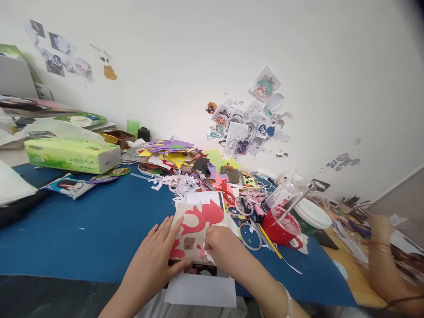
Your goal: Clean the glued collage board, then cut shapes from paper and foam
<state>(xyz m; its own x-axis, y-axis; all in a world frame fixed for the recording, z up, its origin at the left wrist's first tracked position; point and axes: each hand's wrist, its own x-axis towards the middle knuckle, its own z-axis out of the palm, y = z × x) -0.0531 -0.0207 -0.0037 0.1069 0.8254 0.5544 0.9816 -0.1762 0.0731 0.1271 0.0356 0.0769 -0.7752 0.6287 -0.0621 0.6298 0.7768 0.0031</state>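
Note:
A beige board [192,210] with red paper cutouts [213,213] on it lies at the front of the blue table, tilted slightly. My left hand [162,243] rests along its left side, fingers stretched out over the surface and thumb at the near edge. My right hand [223,247] is closed on a crumpled white tissue [210,258] and presses at the board's right side, beside the red pieces. A small brownish square [189,243] shows between the hands. White paper [200,290] sticks out below the near edge.
Paper scraps [172,150] heap up behind the board. To the right stand a red mug [281,229], a white-lidded tub [313,214] and a clear bottle [285,190], near tape rolls and a yellow pencil [271,243]. A tissue pack [73,154] lies left. Another person's arm [380,256] is far right.

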